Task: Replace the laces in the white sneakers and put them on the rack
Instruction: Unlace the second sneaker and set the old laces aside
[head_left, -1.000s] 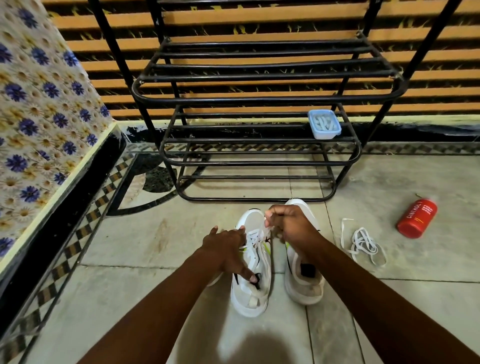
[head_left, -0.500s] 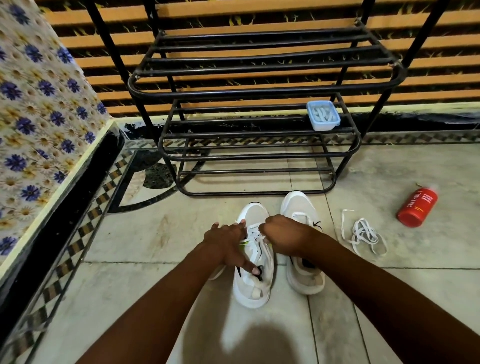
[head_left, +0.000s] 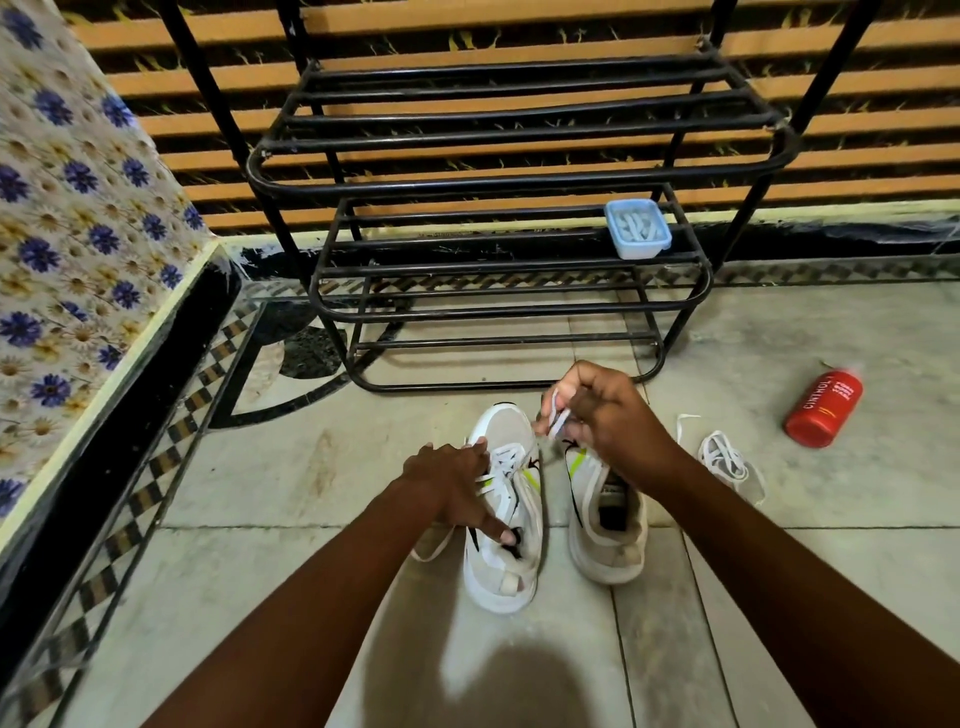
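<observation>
Fingers (head_left: 558, 415) pinching lace (head_left: 555, 419), two sneakers (head_left: 506, 519)

Two white sneakers stand side by side on the floor, just in front of the black rack (head_left: 483, 176), toes pointing at it. The left sneaker (head_left: 506, 525) has a white lace (head_left: 501, 462) crossed over its top. The right sneaker (head_left: 605, 525) is open, with no lace showing. A loose white lace (head_left: 727, 462) lies in a heap to its right.
</observation>
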